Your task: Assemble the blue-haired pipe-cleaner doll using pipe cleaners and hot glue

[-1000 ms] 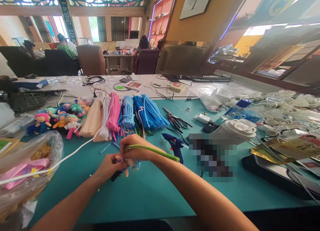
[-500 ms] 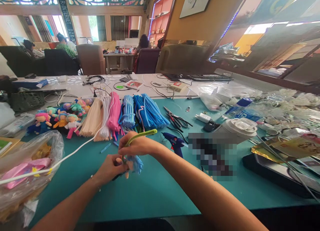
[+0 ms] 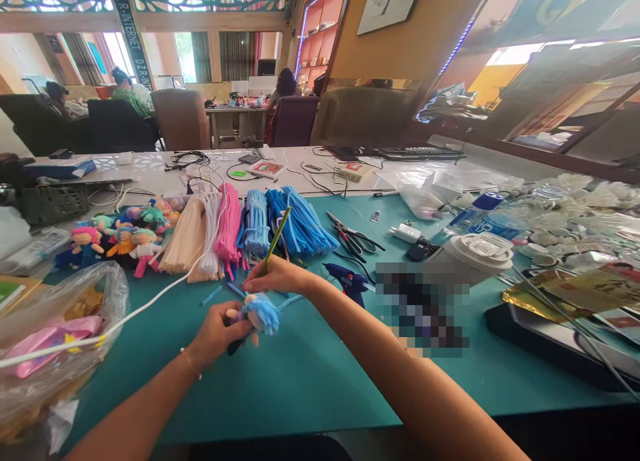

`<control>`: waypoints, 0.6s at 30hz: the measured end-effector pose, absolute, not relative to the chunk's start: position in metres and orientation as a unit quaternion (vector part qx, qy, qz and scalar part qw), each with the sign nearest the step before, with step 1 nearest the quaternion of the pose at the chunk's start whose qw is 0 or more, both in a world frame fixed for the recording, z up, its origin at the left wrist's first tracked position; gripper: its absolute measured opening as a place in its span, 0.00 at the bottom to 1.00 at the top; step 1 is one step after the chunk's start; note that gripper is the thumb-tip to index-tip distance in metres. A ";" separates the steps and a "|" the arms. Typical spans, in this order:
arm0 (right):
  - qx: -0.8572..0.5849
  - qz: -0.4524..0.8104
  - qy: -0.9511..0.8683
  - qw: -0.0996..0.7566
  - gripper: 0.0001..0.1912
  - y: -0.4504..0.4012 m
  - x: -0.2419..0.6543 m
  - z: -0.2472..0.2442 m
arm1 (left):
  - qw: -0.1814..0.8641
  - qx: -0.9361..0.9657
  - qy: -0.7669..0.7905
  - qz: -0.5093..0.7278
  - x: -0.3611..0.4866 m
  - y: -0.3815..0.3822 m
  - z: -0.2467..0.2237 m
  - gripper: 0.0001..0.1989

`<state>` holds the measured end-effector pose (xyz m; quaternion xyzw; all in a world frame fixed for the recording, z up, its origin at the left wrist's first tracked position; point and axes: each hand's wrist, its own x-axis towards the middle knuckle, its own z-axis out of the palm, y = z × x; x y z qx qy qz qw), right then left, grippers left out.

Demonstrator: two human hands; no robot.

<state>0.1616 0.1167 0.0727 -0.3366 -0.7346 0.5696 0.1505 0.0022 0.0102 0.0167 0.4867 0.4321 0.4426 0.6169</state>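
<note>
My left hand (image 3: 220, 331) is closed around a small doll (image 3: 263, 314) with fluffy blue hair and a peach-coloured head. Just above the doll, my right hand (image 3: 273, 274) pinches a green pipe cleaner (image 3: 279, 238) that points up and slightly right. Behind my hands stand bundles of pipe cleaners: beige (image 3: 186, 238), pink (image 3: 227, 224), light blue (image 3: 257, 221) and darker blue (image 3: 307, 224). Short blue pieces (image 3: 211, 296) lie on the green mat. To the right of my right hand is a blue glue gun (image 3: 350, 281).
Several finished dolls (image 3: 125, 238) sit at the left, behind a plastic bag (image 3: 95, 301). Pliers (image 3: 355, 238), a lidded cup (image 3: 465, 258), a black tray (image 3: 555, 354) and plastic-wrapped items are on the right. A white cable (image 3: 150, 308) crosses the left side. People sit in the background.
The green pipe cleaner has swung from pointing right to nearly upright. My right hand has shifted slightly, and the doll's blue head now shows more fully.
</note>
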 end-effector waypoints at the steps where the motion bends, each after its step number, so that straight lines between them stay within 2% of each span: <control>1: -0.342 0.574 -0.725 0.165 0.19 0.116 0.165 0.071 | 0.619 0.467 0.434 0.458 0.002 0.011 0.017 0.19; 5: -0.361 0.588 -0.690 0.220 0.22 0.104 0.175 0.065 | 0.624 0.393 0.433 0.519 0.004 0.014 0.021 0.21; 10: -0.390 0.581 -0.649 0.298 0.20 0.084 0.173 0.049 | 0.627 0.310 0.452 0.554 0.008 0.015 0.030 0.25; 18: -0.434 0.518 -0.621 0.397 0.10 0.044 0.158 0.035 | 0.588 0.273 0.470 0.599 0.009 0.018 0.030 0.24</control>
